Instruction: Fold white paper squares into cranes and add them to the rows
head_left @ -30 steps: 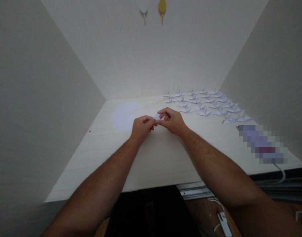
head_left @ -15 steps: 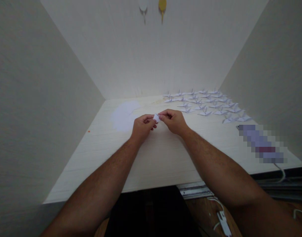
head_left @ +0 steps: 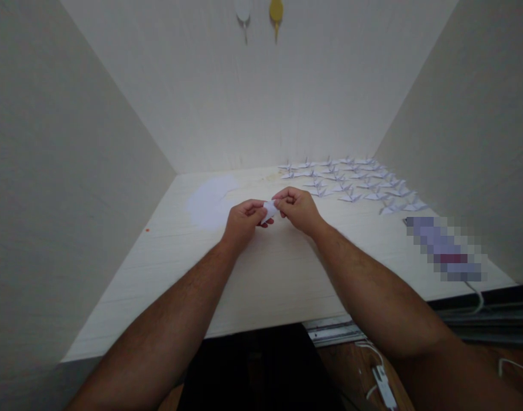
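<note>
Between my two hands, above the middle of the table [head_left: 261, 285], is a small folded piece of white paper [head_left: 269, 210]. My left hand [head_left: 246, 221] pinches its left side, thumb in front and fingers behind. At its upper right edge, my right hand [head_left: 299, 209] grips it between thumb and fingertips. The exact folds are too small to make out. Beyond my right hand, several white folded paper cranes [head_left: 350, 195] stand in rows. To the left of my left hand lies a spread of white paper [head_left: 208, 202].
A blurred-out flat object [head_left: 443, 248] with a white cable [head_left: 479, 299] lies at the table's right side. A small orange dot [head_left: 147, 230] is near the left edge. Walls enclose the back and sides; two hooks, one yellow [head_left: 276, 11], hang behind. A power strip [head_left: 385, 387] is on the floor.
More of the white paper now shows between my hands, and it looks wider. Both hands keep their pinch on it. The whole view has shifted slightly.
</note>
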### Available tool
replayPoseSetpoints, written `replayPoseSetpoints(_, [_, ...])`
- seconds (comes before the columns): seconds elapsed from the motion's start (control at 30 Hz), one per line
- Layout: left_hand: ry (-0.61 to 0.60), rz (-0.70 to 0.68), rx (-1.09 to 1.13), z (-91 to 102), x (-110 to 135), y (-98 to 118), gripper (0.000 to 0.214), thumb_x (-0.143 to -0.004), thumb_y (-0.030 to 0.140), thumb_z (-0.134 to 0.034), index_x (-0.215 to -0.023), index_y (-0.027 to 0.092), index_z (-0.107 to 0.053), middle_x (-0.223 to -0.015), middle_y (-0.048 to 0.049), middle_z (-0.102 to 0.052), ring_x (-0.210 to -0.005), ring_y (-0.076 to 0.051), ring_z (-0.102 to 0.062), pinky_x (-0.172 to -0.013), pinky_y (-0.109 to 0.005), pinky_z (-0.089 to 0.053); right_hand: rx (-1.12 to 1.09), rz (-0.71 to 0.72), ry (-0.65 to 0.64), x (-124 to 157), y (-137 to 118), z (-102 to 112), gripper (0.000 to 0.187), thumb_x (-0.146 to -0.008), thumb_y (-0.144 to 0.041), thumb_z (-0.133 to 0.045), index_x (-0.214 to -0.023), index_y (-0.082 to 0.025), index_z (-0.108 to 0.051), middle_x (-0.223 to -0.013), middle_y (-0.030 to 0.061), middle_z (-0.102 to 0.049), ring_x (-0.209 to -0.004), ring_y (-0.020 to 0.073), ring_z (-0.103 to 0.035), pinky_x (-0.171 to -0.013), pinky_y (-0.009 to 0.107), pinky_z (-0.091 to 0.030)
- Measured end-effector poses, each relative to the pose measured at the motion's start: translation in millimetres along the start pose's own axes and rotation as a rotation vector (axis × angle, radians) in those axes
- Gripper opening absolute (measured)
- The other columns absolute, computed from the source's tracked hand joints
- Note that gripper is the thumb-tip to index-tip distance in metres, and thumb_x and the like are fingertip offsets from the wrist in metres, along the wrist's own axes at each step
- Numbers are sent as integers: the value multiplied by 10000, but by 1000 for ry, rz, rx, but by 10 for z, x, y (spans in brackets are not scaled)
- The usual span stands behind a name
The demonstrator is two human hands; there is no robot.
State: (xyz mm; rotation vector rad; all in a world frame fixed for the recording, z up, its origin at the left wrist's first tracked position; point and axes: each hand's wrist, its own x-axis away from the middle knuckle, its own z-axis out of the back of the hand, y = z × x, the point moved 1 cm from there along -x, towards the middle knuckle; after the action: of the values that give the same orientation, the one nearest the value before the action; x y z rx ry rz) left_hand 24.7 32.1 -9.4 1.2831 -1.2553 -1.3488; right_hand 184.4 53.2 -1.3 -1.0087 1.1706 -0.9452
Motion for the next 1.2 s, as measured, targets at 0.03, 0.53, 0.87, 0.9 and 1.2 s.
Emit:
replayPoseSetpoints(0.03, [4,19,34,3,-5,-5,254,-701,335,-714,-852,136,-670,-686,-39,-686,-591,-158,-660,-562,-276,-514,-3,15,5,-1,9,-6,124,-731,-252,-621,-819,-171,-587,-516,-62,-542,-451,78,-498,-444,195,-374])
replayPoseSetpoints(0.53, [29,77,156,40,-27,-20,292,-666,312,-747,-887,171,-616,-773,-30,-703,-660,-173,-694,-541,-257,-537,164,136,40,23,34,-7,160,-726,-177,-585,-824,-160,-710,-656,3,-662,-564,102,-557,-533,226,-442])
replayPoseSetpoints(0.87, [130,-3,91,30,-48,-38,273,-656,311,-745,-819,162,-585,-727,-20,-684,-624,-152,-674,-574,-282,-566,321,210,58,26,46,-4,89,-748,-249,-641,-777,-169,-666,-721,11,-656,-622,109,-559,-598,238,-438])
replayPoseSetpoints(0.9, [142,-6,99,29,-51,-38,272,-649,308,-750,-805,160,-583,-718,-16,-679,-617,-146,-668,-580,-285,-571,349,242,64,20,56,2,83,-738,-216,-640,-801,-172,-670,-747,12,-652,-646,113,-560,-618,243,-441])
replayPoseSetpoints(1.2, [82,-62,-12,14,-33,-36,217,-660,272,-753,-774,154,-612,-656,13,-624,-586,-117,-622,-621,-309,-598,479,372,43,22,23,-3,139,-730,-127,-657,-847,-193,-693,-760,3,-598,-644,117,-471,-654,261,-401])
